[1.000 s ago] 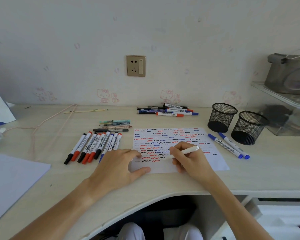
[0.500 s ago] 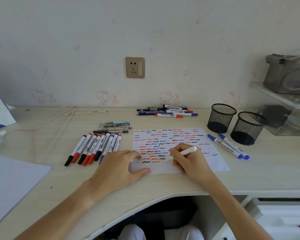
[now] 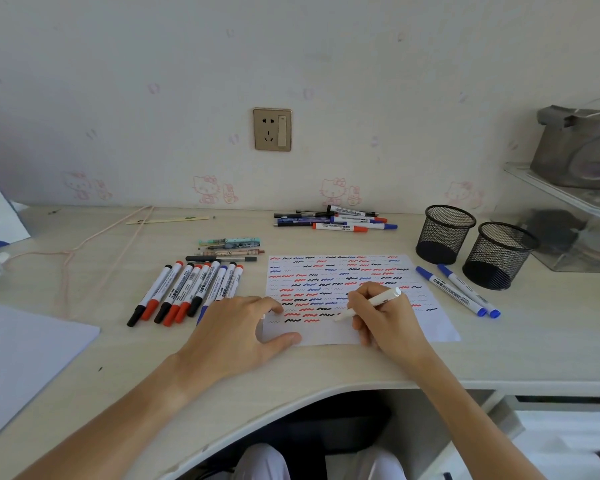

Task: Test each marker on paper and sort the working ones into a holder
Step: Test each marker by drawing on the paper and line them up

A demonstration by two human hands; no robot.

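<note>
Pale wooden desk: left hand still pins the squiggle-covered white paper with spread fingers, right hand pinching a white marker has barely moved — test unfinished.

markers left of paper | holders right

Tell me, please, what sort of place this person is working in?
Probably a home study desk, perhaps in a child's room: cartoon-cat wallpaper behind a pale desk, a wall socket, two mesh pen holders, and marker piles.
</note>
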